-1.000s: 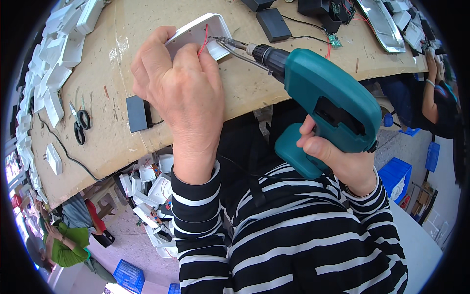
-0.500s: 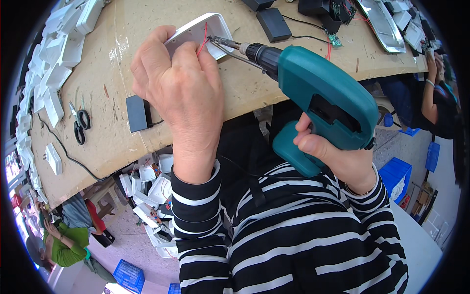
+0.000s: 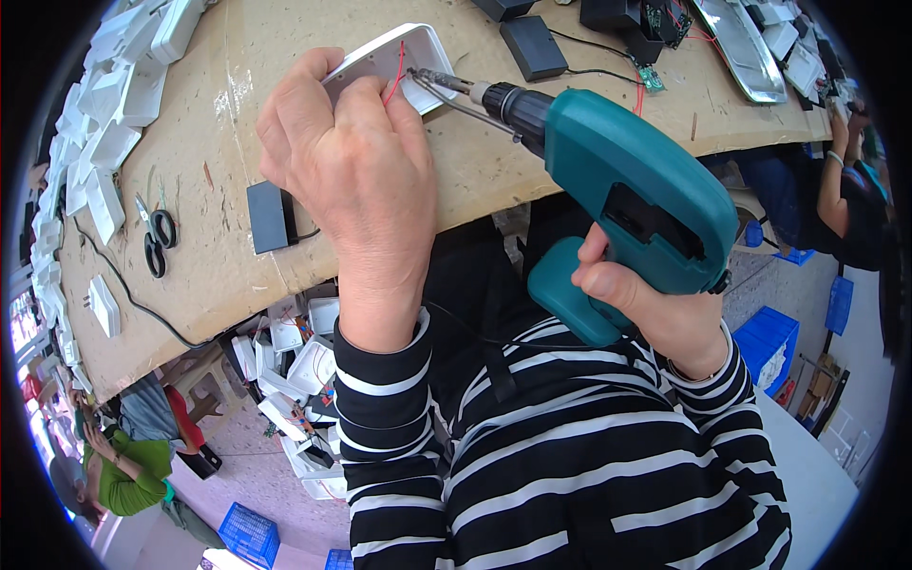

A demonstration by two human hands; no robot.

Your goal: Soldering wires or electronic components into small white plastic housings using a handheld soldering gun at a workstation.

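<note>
My left hand (image 3: 356,176) is closed on a white plastic casing (image 3: 429,47), resting at the near part of the table, with fingers reaching inside it. A thin red wire (image 3: 401,59) stands up by those fingertips. My right hand (image 3: 655,313) grips a teal soldering gun (image 3: 636,171) by its handle. The gun's metal tip (image 3: 432,78) and a thin feed tube beside it point into the casing, close to the wire's base. Whether the tip touches anything there is too small to tell. A black box (image 3: 270,218) lies just left of my left wrist.
White casings (image 3: 109,104) are heaped along the left edge. Scissors (image 3: 156,237), a white plug-like piece (image 3: 103,306) and a black cable lie nearby. Black boxes (image 3: 532,47), a small circuit board (image 3: 647,78) and a metal tray (image 3: 746,52) occupy the far right. Other people sit at both sides.
The soldering gun and its tip have shifted very slightly to the right. My left hand and the casing have barely moved.
</note>
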